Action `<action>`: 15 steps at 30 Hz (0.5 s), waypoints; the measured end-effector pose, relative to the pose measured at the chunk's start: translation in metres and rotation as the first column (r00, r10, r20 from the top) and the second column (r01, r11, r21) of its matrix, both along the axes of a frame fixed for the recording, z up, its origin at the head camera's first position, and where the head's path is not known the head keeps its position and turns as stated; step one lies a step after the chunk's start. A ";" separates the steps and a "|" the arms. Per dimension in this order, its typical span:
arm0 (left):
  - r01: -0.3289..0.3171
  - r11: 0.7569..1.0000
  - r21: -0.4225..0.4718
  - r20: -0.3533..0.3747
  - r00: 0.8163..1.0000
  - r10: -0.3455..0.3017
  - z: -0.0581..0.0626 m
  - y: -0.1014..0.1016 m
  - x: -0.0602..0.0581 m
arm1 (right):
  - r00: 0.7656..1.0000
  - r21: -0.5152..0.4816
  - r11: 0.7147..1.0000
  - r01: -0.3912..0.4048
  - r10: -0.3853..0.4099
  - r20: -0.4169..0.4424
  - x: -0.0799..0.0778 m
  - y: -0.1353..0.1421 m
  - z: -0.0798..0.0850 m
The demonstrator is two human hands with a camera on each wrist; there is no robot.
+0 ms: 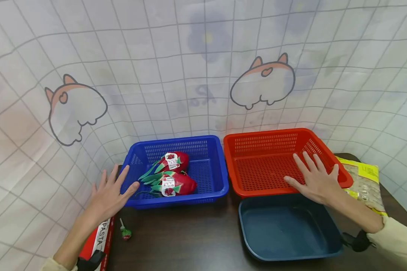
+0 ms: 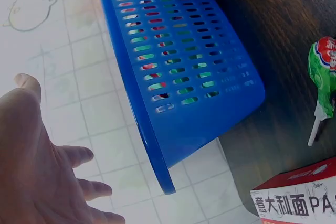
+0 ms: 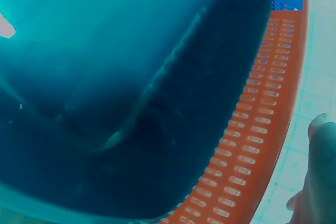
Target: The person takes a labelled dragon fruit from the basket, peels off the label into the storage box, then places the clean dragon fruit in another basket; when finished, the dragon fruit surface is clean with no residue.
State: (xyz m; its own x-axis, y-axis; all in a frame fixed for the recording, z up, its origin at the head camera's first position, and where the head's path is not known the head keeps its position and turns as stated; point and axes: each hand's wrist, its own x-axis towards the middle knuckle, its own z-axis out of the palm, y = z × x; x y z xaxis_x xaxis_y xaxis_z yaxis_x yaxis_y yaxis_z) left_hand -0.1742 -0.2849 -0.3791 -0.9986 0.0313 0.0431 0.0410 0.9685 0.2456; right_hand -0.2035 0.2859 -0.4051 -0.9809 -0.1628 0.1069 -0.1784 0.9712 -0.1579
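Note:
My left hand (image 1: 109, 194) is spread, palm down, beside the left end of a blue basket (image 1: 208, 171); nothing is in its grasp. Inside that basket lie two red dragon fruits (image 1: 186, 184) with green leafy tips and white labels. In the left wrist view the fingers extend past the slotted wall of the blue basket (image 2: 194, 129). Over the right part of an orange-red basket (image 1: 254, 165), my right hand (image 1: 320, 184) has its fingers fanned out and holds nothing. A dark blue-green tray (image 1: 288, 229) sits just in front of that basket, near the right forearm.
A red pasta box (image 1: 101, 241) lies under the left forearm, with a green-wrapped lollipop (image 1: 125, 233) to its right. Behind the right forearm is a yellow-and-clear food bag (image 1: 367, 184). A grid-patterned cloth (image 1: 190, 75) hangs behind the dark table (image 1: 176, 237).

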 end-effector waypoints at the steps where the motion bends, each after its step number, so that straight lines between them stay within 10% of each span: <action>1: -0.005 1.000 0.003 0.003 1.000 0.005 0.000 0.000 0.000 | 1.000 0.000 1.000 0.000 0.000 -0.004 0.000 0.000 0.000; 15: -0.027 0.999 0.023 0.017 1.000 0.026 -0.006 -0.004 0.002 | 1.000 -0.005 1.000 -0.002 0.002 -0.018 0.000 -0.006 0.001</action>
State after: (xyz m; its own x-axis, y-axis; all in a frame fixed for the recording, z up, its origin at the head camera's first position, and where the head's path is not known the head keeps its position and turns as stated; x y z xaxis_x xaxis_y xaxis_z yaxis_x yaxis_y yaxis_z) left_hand -0.1717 -0.2892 -0.3847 -0.9996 0.0041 0.0266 0.0111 0.9632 0.2686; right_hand -0.2038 0.2802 -0.4037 -0.9784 -0.1645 0.1251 -0.1835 0.9700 -0.1598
